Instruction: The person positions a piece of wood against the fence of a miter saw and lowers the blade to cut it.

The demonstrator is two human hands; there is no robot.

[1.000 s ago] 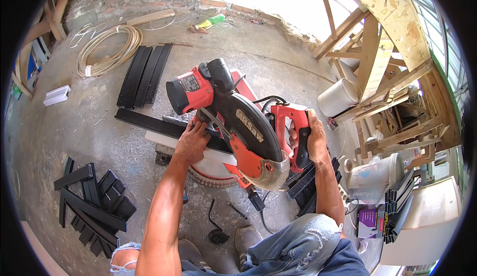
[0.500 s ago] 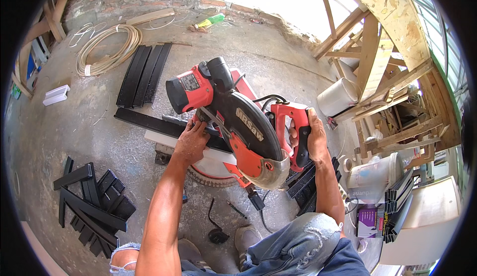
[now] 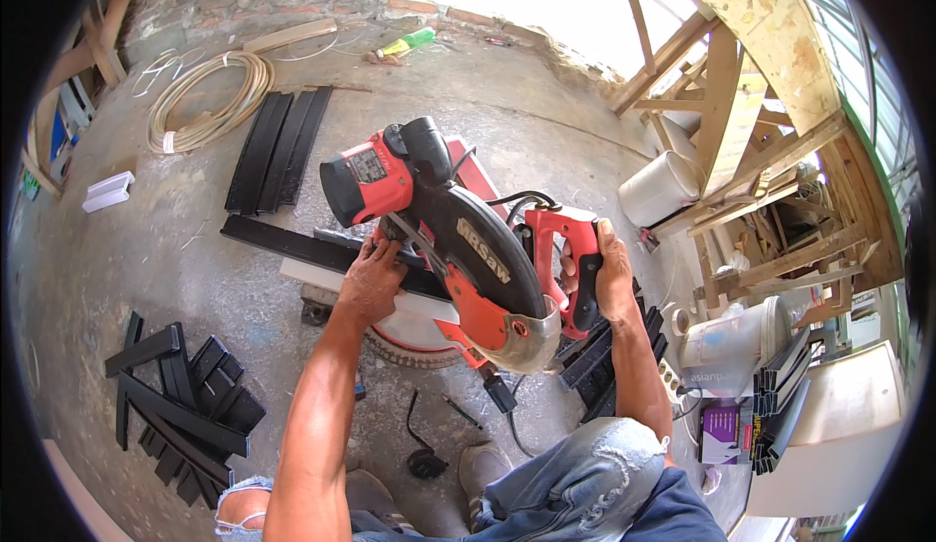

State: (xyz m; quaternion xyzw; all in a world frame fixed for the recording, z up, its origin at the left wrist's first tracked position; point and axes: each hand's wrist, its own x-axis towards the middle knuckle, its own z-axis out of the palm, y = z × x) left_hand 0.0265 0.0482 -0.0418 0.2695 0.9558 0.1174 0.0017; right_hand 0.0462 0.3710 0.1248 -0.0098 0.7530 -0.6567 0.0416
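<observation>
A red and black miter saw [image 3: 478,240] stands on the floor before me, its head tilted across the middle of the view. My right hand [image 3: 611,274] is wrapped round the saw's red and black handle [image 3: 577,240], fingers through the loop. To the left of the blade guard, my left hand [image 3: 373,279] is closed on a long black bar [image 3: 283,245], which lies across the saw's base. Its fingertips are partly hidden beside the saw head. The bar's far left end sticks out past the base. The blade's edge is hidden by the guard.
Cut black pieces [image 3: 180,396] lie heaped at left, and longer black strips [image 3: 278,152] lie beyond the bar. More black lengths [image 3: 595,367] lie under my right forearm. A tape measure [image 3: 426,462] sits by my shoes. Coiled hose [image 3: 214,103], buckets [image 3: 726,347] and timber [image 3: 760,191] stand around.
The view has shifted very slightly. Both hands keep their holds, and the saw and bar look the same against each other.
</observation>
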